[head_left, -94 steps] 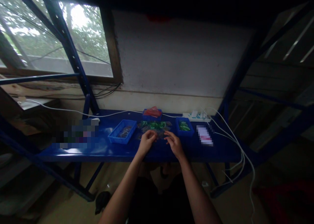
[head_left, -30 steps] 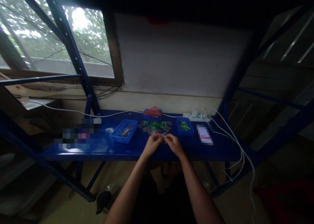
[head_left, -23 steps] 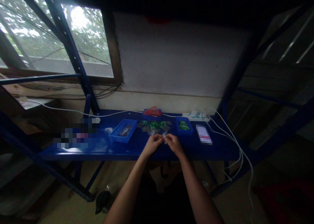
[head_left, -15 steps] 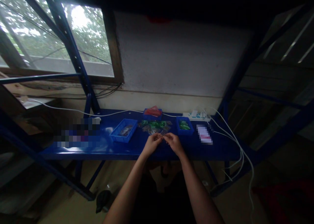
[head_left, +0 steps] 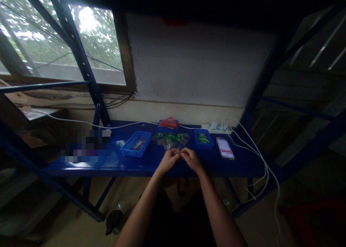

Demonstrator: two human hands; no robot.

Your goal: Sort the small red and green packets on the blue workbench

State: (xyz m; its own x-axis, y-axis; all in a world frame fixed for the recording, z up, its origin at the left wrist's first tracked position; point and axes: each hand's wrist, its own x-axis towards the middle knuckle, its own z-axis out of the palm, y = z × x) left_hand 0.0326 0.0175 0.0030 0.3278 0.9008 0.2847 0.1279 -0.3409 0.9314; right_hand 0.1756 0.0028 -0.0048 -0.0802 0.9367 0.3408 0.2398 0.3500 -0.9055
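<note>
My left hand [head_left: 170,158] and my right hand [head_left: 190,158] meet above the front of the blue table [head_left: 108,169]. The fingers of both are pinched together around something too small to make out. Just beyond them lies a spread of small clear packets [head_left: 168,144] with green pieces [head_left: 170,136] among them. A blue bin [head_left: 136,153] with small greyish items stands left of my hands. To the right, another blue bin [head_left: 204,144] holds green pieces. Behind the packets, red plastic [head_left: 168,123] fills a third blue bin [head_left: 168,130].
A white power strip [head_left: 216,128] with plugs sits at the back right, its white cables [head_left: 266,164] hanging over the table's right side. A blurred-out phone-like item [head_left: 225,148] lies near it. Blue rack posts [head_left: 81,59] frame the table, with a wall behind.
Both hands stay together at nearly the same spot, with small shifts of the fingers. The bins and packets look unchanged.
</note>
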